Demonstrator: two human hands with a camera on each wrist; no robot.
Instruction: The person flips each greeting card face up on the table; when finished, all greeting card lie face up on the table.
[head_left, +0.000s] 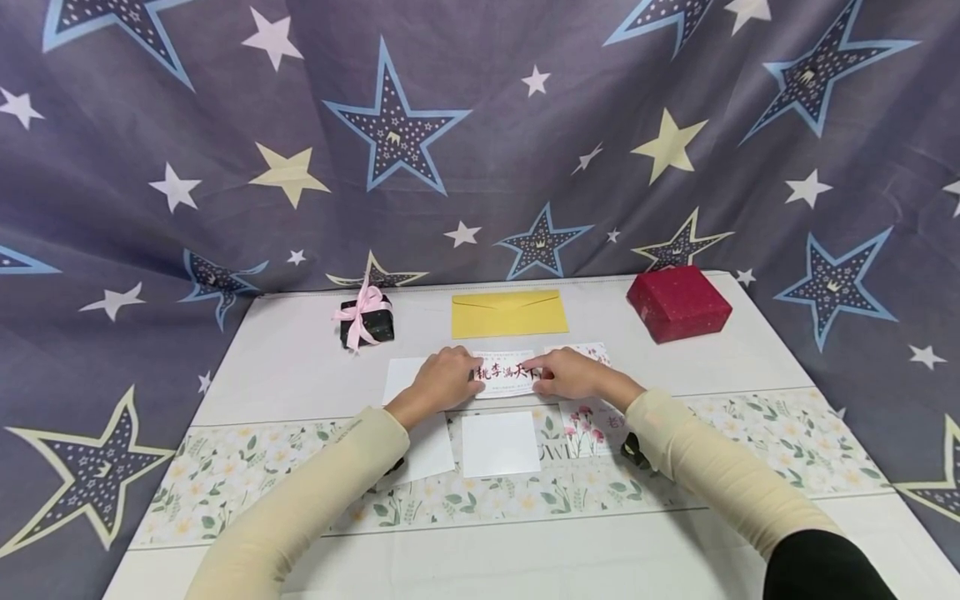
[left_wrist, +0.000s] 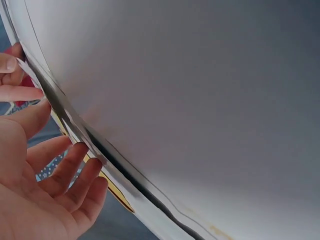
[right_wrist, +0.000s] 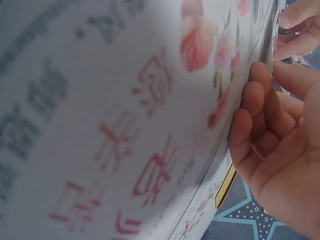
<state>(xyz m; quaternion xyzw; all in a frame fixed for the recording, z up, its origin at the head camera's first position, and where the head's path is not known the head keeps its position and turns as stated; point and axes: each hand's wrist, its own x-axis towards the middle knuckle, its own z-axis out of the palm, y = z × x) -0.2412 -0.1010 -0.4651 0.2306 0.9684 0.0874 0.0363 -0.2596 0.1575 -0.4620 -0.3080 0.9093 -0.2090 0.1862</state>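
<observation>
In the head view a white card (head_left: 504, 385) with red characters is between both hands at the middle of the table. My left hand (head_left: 444, 377) pinches its left edge with thumb and index finger. At the right edge my right hand (head_left: 573, 372) pinches it the same way, its index finger over the printed face. In the left wrist view the left hand's (left_wrist: 55, 170) other fingers curl loosely along the table surface. The right wrist view has the right hand (right_wrist: 280, 135) in a similar pose, beside a flower-printed card (right_wrist: 150, 115).
Behind the hands lies a yellow envelope (head_left: 510, 313). A black box with a pink ribbon (head_left: 365, 318) stands back left, a red box (head_left: 678, 304) back right. Nearer are a blank white card (head_left: 500, 444), another white sheet (head_left: 423, 450) and a card with pink flowers (head_left: 588, 427).
</observation>
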